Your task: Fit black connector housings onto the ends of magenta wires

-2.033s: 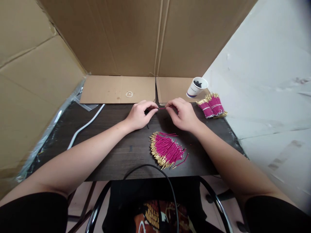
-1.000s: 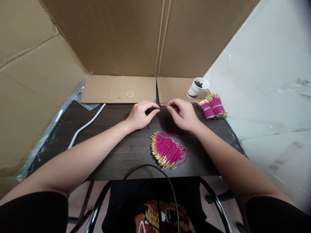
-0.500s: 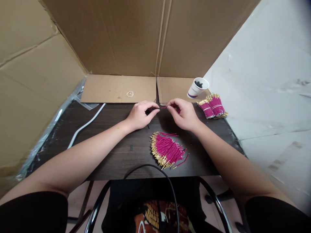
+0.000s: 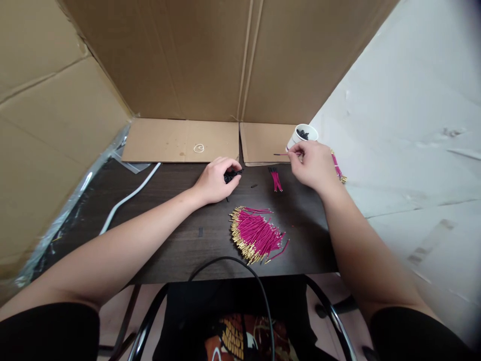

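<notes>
My right hand (image 4: 310, 161) pinches a thin magenta wire (image 4: 288, 154) with a black sleeve on its left end, in front of the paper cup. My left hand (image 4: 218, 180) rests on the table, its fingers curled round a clump of small black sleeves (image 4: 232, 175); the lower fingers are hidden. Between the hands lies a small bunch of magenta wires (image 4: 276, 179) with black ends. A loose black sleeve (image 4: 254, 186) lies beside it. Nearer me spreads a large pile of magenta wires (image 4: 257, 233) with gold-coloured tips.
The white paper cup (image 4: 291, 142) holds black pieces. Behind my right hand, tied wire bundles (image 4: 338, 168) are partly hidden. A cardboard strip (image 4: 161, 140) with a white loop (image 4: 199, 148) lines the back. A white cable (image 4: 130, 196) lies left, a black cable (image 4: 259, 283) crosses the front edge.
My right hand has moved right and away from my left hand, carrying the wire. The small bunch of black-ended wires is now uncovered. My left hand stays in place, its thumb and forefinger now apart.
</notes>
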`<state>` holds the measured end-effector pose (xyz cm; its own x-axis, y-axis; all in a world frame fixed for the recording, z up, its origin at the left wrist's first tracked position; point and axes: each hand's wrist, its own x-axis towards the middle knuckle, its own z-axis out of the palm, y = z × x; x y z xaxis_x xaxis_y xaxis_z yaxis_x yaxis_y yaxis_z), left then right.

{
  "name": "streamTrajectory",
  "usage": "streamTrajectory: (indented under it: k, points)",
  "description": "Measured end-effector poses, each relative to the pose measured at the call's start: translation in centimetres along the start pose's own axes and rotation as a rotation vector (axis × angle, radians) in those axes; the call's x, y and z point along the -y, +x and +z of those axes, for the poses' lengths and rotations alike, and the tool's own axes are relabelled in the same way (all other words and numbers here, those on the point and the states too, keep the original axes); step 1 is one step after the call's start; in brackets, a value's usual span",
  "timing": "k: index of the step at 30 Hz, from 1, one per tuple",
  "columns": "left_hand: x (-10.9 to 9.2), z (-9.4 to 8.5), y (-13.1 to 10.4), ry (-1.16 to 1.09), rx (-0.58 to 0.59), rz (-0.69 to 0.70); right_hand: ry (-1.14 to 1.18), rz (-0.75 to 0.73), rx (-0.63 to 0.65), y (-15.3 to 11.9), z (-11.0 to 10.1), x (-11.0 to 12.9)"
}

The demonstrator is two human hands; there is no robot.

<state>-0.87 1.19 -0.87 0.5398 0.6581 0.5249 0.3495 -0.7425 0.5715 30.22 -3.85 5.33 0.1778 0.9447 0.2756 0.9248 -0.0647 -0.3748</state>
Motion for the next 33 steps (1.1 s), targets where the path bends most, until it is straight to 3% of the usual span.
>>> streamTrajectory:
  k: [5, 11, 19, 28, 33]
  points:
    - [0.2, 0.1, 0.0, -0.005, 0.014, -0.010, -0.157, 0.113, 0.091, -0.2, -0.7, 0.5]
    - [0.4, 0.1, 0.0, -0.004, 0.027, -0.017, -0.298, 0.151, 0.249, -0.5, -0.9, 1.2]
    - [0.4, 0.1, 0.1, 0.005, 0.052, -0.022, -0.319, 0.182, 0.471, -0.7, -0.6, 1.3]
    - [0.4, 0.1, 0.1, 0.007, 0.065, 0.010, -0.299, 0.182, 0.561, -0.6, -0.6, 1.5]
    - [0.0, -0.2, 0.2, 0.014, 0.183, 0.058, -0.275, 0.167, 0.581, -0.6, -0.3, 1.8]
